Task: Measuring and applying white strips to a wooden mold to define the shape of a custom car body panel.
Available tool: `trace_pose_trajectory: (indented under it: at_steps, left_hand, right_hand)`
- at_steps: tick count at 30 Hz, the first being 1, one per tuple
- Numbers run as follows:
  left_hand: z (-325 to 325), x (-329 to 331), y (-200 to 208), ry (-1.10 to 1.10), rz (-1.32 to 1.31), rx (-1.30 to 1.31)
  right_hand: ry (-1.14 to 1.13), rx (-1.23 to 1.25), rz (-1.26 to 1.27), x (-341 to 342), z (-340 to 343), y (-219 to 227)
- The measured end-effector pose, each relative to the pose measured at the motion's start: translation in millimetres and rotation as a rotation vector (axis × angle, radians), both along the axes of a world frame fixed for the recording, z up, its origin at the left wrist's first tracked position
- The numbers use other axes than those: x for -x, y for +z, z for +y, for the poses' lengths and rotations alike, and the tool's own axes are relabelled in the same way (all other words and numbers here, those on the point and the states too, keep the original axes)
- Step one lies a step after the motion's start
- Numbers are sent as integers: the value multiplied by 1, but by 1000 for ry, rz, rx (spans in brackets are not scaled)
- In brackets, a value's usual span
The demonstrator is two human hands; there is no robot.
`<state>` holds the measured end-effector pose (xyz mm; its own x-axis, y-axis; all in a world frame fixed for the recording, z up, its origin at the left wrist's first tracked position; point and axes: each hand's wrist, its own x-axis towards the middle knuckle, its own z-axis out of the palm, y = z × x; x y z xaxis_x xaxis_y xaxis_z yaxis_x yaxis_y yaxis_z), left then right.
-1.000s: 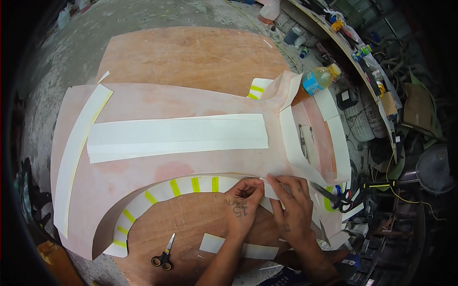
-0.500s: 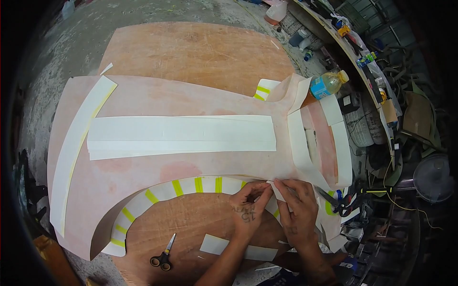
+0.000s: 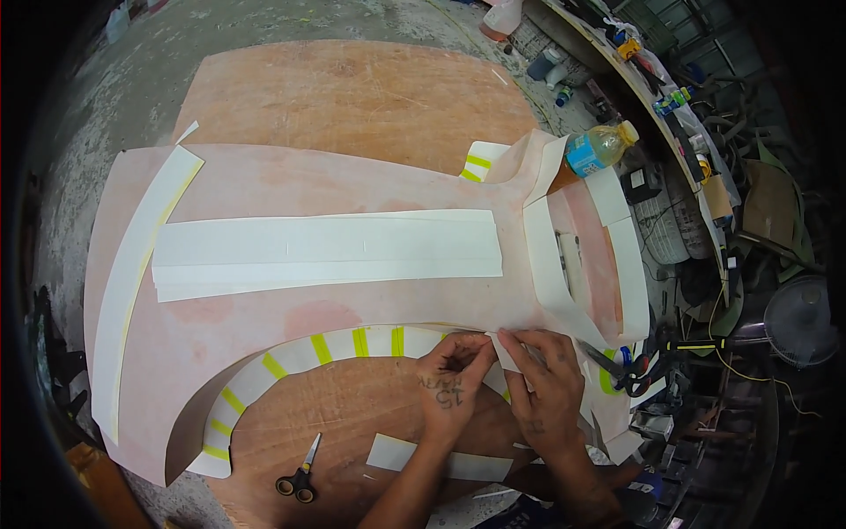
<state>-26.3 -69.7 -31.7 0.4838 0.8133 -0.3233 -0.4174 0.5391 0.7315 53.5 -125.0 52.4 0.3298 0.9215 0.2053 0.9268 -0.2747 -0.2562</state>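
Note:
Both my hands meet at the right end of the arch cut into a pale pink fender-shaped panel (image 3: 414, 189). My left hand (image 3: 454, 379) is closed, thumb and fingertips pinched at the panel's edge. My right hand (image 3: 545, 379) pinches a small white paper piece (image 3: 507, 354) against that edge, its fingers bent over it. White paper segments joined with yellow tape form a band (image 3: 298, 351) along the arch, reaching up to my left hand. My fingers hide where the small piece meets the band.
Long white strips (image 3: 335, 251) and a curved strip (image 3: 132, 295) lie on the panel. Small scissors (image 3: 300, 476) and a paper strip (image 3: 392, 451) rest on the plywood board (image 3: 370, 97). Dark-handled scissors (image 3: 633, 375) and a capped bottle (image 3: 590, 154) are at the right.
The view has shifted slightly, moving the whole scene a little leftward. Both hands keep their pinch at the arch edge, with only slight finger movement.

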Motion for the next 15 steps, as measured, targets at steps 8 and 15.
trace_pose_trajectory:
  at_steps: [8, 15]
  left_hand:
    - [3, 2, 1, -27, 10, -25]
    - [8, 5, 3, -43, 12, 16]
  right_hand:
    - [3, -13, -1, 0, -3, -3]
    - [5, -16, -4, 2, -1, 1]
